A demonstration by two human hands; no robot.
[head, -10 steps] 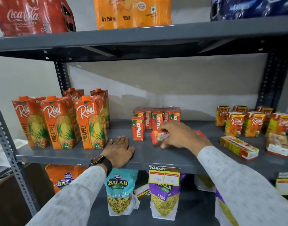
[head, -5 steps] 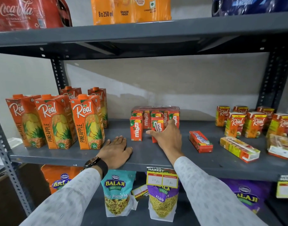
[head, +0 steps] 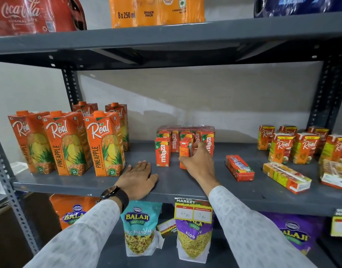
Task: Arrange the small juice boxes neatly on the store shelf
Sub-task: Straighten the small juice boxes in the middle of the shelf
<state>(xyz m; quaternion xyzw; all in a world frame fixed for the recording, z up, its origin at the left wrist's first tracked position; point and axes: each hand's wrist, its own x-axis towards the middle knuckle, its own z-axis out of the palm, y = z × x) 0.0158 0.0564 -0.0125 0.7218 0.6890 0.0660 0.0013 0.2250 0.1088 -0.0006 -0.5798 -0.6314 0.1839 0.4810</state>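
On the grey middle shelf (head: 185, 182), my right hand (head: 200, 163) grips a small orange Maaza juice box (head: 185, 149) standing upright, turned with its side toward me. Just left of it stands another small Maaza box (head: 162, 151), apart from it. Behind both is a wrapped pack of Maaza boxes (head: 185, 135). One more small Maaza box (head: 239, 168) lies flat to the right. My left hand (head: 139, 178) rests flat on the shelf's front edge, fingers spread, holding nothing.
Tall Real pineapple cartons (head: 69, 142) stand at the left. Small Real juice boxes (head: 299, 146) stand at the right, with two lying flat (head: 286, 176) in front. Balaji snack bags (head: 139, 229) hang below, and drink packs sit on the top shelf.
My right hand lifted the small Maaza box from lying flat, carried it back and left, and stood it upright beside the front standing box. My left hand stayed put.
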